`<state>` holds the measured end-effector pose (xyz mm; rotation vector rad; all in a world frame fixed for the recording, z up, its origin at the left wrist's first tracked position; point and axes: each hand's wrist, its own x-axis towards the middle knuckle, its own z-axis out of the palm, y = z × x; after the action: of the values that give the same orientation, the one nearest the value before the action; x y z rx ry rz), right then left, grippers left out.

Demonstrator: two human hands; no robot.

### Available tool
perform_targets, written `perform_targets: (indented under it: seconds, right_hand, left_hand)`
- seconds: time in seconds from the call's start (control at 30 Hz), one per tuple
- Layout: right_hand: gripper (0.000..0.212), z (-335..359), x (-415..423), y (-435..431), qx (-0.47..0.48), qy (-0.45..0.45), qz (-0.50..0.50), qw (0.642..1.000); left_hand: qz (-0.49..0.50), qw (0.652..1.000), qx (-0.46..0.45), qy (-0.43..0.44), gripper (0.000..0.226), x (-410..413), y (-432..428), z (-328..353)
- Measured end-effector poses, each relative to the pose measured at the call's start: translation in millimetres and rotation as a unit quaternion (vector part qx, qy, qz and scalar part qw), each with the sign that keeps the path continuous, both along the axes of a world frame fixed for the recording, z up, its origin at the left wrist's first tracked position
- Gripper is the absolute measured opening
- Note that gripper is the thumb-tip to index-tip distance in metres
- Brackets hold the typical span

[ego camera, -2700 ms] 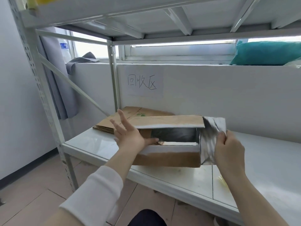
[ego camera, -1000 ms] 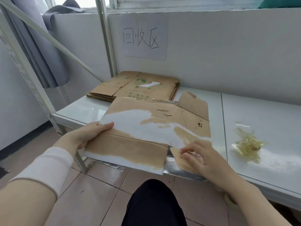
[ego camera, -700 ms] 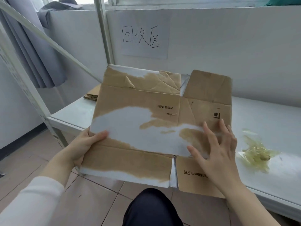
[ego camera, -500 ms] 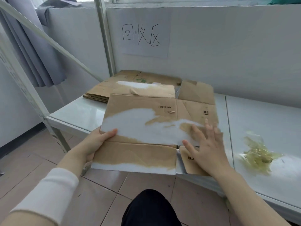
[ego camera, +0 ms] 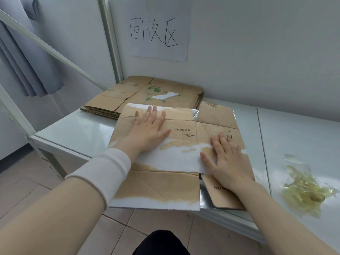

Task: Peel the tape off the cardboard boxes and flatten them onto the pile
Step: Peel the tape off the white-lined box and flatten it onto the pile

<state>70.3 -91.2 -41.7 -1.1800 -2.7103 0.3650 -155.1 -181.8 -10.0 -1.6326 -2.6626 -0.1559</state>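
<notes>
Left hand [ego camera: 147, 129] and right hand [ego camera: 226, 162] press flat-fingered on the flattened box [ego camera: 156, 188], which overhangs the shelf [ego camera: 73, 129], maybe barely on the pile [ego camera: 128, 96], so it could tip.

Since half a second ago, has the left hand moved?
Yes. The left hand went forward, toward the pile, from the left edge of the flattened box onto its top.

This is a recycling corner in a plain storage room. A handwritten paper sign [ego camera: 159, 29] reading 回收区 is stuck to the white wall above a white metal rack shelf [ego camera: 73, 129]. A pile of flattened cardboard boxes [ego camera: 128, 94] lies on that shelf below the sign, with a grey curtain [ego camera: 24, 61] and tiled floor [ego camera: 24, 190] beside the rack.
</notes>
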Motion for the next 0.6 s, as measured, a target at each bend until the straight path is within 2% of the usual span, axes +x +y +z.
perform_targets:
  seconds: [0.13, 0.23, 0.37, 0.5, 0.6]
  right_hand:
    - [0.098, -16.8, -3.3, 4.7, 0.028, -0.02, 0.0, 0.999]
    - [0.098, -22.6, -5.5, 8.4, 0.024, -0.035, -0.002, 0.999]
    - [0.084, -22.9, -6.8, 11.4, 0.011, -0.063, 0.001, 0.998]
    - [0.1, -22.7, -7.2, 7.3, 0.015, -0.05, -0.011, 0.999]
    - [0.101, -22.6, -7.0, 6.6, 0.011, -0.039, -0.02, 0.999]
  left_hand:
    - [-0.007, 1.0, 0.008, -0.015, 0.061, -3.3, 8.6, -33.7]
    - [-0.007, 0.999, 0.023, -0.027, 0.06, -5.8, 9.6, -48.5]
    - [-0.006, 1.0, 0.016, -0.023, 0.061, -8.5, 11.5, -49.4]
    - [0.037, 0.998, 0.015, -0.04, 0.059, 3.3, 7.5, -46.8]
    - [0.058, 0.997, 0.02, -0.046, 0.063, 13.8, -8.3, -49.6]
